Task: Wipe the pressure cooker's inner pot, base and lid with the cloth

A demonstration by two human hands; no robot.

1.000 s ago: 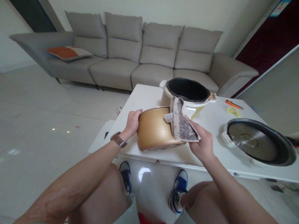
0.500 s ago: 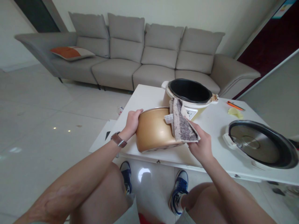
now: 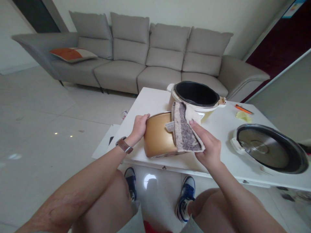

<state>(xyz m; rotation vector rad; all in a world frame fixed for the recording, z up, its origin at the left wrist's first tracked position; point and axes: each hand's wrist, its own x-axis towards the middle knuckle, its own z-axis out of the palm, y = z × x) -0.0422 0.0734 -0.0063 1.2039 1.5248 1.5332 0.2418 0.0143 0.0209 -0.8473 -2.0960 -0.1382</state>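
Our left hand [image 3: 139, 127] curls onto the round gold metal pot [image 3: 159, 136], presumably steadying its tilt between our 2 hands' fingers; our right hand [image 3: 208, 144], fingers nearly closed, pinches the folded grey-and-white fabric cloth [image 3: 186, 134] against it.

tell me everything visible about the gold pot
The gold pot looks metallic and round-sided, with a silvery rim and dark marks along its lower edge. It is tilted over the white table; contact is unclear. The left hand grips its left side; the right hand holds a patterned cloth against its right. Its inside is hidden.
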